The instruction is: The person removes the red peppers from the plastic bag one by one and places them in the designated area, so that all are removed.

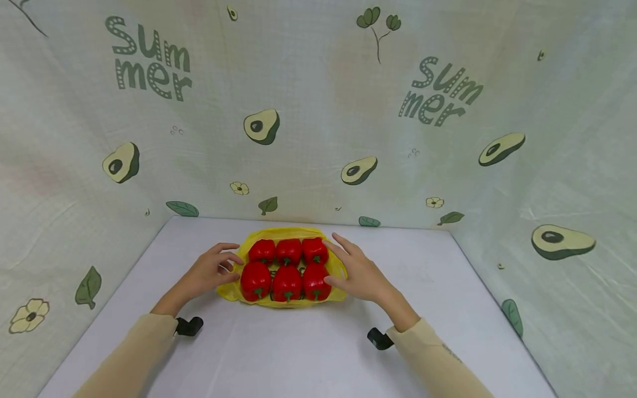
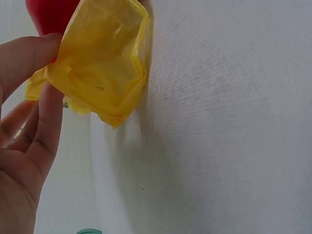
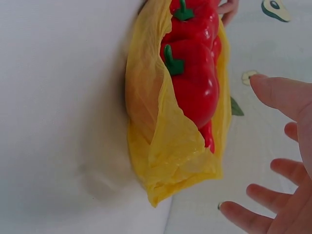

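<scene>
Several shiny red bell peppers (image 1: 287, 283) with green stems sit in two rows inside a yellow plastic bag (image 1: 231, 291), whose edges spread around them. My left hand (image 1: 209, 271) is at the bag's left side, thumb and fingers apart. In the left wrist view, its thumb is right at the edge of the yellow bag (image 2: 105, 63), partly in front of a red pepper (image 2: 46, 17). On the other side, my right hand (image 1: 362, 273) has its fingers spread beside the right-hand peppers. The right wrist view shows a gap between that hand and the peppers (image 3: 195, 87).
The bag lies toward the back of a white table (image 1: 278, 354). A pale cloth (image 1: 308, 72) printed with avocados, leaves and lettering hangs behind and along both sides. Small black devices stick out at the left wrist (image 1: 190, 326) and right wrist (image 1: 380, 339).
</scene>
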`<state>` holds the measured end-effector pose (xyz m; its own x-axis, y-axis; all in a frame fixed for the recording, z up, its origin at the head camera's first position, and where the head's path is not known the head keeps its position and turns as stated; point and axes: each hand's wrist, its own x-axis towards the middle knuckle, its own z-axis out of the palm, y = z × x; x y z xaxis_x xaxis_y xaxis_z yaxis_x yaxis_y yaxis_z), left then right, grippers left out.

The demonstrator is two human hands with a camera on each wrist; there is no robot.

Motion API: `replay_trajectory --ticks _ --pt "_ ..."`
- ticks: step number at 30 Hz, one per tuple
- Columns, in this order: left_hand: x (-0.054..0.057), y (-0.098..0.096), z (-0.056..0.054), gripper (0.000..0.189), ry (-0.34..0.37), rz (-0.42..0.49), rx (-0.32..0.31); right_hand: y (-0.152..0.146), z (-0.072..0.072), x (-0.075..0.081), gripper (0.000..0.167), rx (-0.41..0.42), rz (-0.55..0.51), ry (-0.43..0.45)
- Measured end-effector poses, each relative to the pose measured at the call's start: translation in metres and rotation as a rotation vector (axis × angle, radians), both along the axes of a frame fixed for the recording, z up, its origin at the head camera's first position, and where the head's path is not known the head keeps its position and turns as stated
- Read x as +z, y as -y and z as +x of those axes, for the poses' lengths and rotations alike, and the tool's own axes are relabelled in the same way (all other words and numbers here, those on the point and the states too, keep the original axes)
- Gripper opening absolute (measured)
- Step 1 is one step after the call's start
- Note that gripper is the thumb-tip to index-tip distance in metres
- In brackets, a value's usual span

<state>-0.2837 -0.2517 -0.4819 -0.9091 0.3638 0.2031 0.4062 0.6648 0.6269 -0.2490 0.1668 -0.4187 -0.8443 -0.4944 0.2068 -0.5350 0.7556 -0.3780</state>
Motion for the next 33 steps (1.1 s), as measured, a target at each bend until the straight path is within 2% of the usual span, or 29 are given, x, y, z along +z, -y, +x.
replay_trajectory --ticks 6,11,17,33 --pt "-0.004 0.0 -0.002 0.025 0.008 0.009 0.008 0.002 -0.002 -0.004 0.084 0.0 0.011 0.03" --pt "-0.005 0.002 -0.004 0.032 0.012 0.034 -0.027 0.004 -0.002 -0.008 0.085 0.011 0.009 0.07" --pt "-0.006 0.005 -0.006 0.041 0.043 0.084 -0.057 0.006 -0.002 -0.013 0.084 0.063 -0.007 0.082" --pt "-0.01 0.005 -0.007 0.043 0.103 0.123 -0.051 0.011 -0.007 -0.018 0.082 0.133 -0.063 0.119"
